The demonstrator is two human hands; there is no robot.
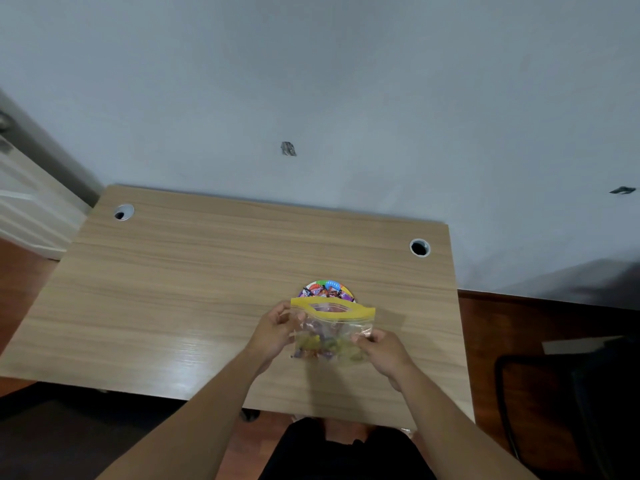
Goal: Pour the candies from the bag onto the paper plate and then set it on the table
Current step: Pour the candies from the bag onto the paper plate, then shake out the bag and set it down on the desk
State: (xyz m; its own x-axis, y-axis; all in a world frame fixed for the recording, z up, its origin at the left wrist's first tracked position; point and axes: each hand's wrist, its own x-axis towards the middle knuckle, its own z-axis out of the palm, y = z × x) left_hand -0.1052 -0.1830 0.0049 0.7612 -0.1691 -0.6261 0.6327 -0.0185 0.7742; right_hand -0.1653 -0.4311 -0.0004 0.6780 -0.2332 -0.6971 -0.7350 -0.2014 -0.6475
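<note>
A clear plastic bag with a yellow zip strip holds several wrapped candies. Its mouth gapes open at the top, facing away from me. My left hand grips the bag's left side and my right hand grips its right side, holding it just above the table. Right behind the bag lies a small colourful paper plate; the bag hides its near half. I cannot tell whether any candy lies on the plate.
The wooden table has two round cable holes, one at the back left and one at the back right. A pale wall rises behind it. A dark chair stands at the right.
</note>
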